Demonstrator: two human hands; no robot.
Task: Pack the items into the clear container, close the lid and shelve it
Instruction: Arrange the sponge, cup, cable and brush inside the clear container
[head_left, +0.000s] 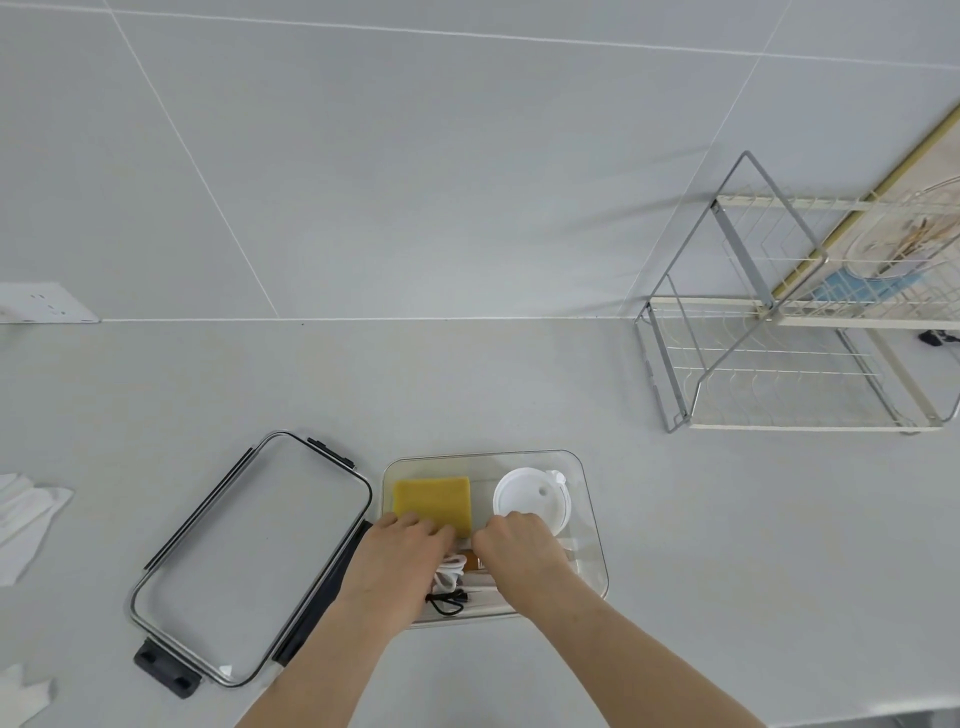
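Note:
The clear container (587, 525) sits open on the counter in front of me. Inside it lie a yellow sponge (431, 499), a white round cup lid (530, 496), a white coiled cable (450, 569), a black cord (447, 605) and a small brown item (471, 560), partly hidden. Both hands reach into the container's near half. My left hand (397, 556) rests knuckles-up at the sponge's near edge, over the white cable. My right hand (522, 553) is curled beside the cup lid. Whatever the fingers hold is hidden beneath them. The container's clear lid (249, 561), with black latches, lies flat to the left.
A two-tier wire rack (779, 332) stands at the back right against the wall, its lower shelf bare. White paper pieces (26, 519) lie at the left counter edge. A wall socket (47, 304) is at the far left.

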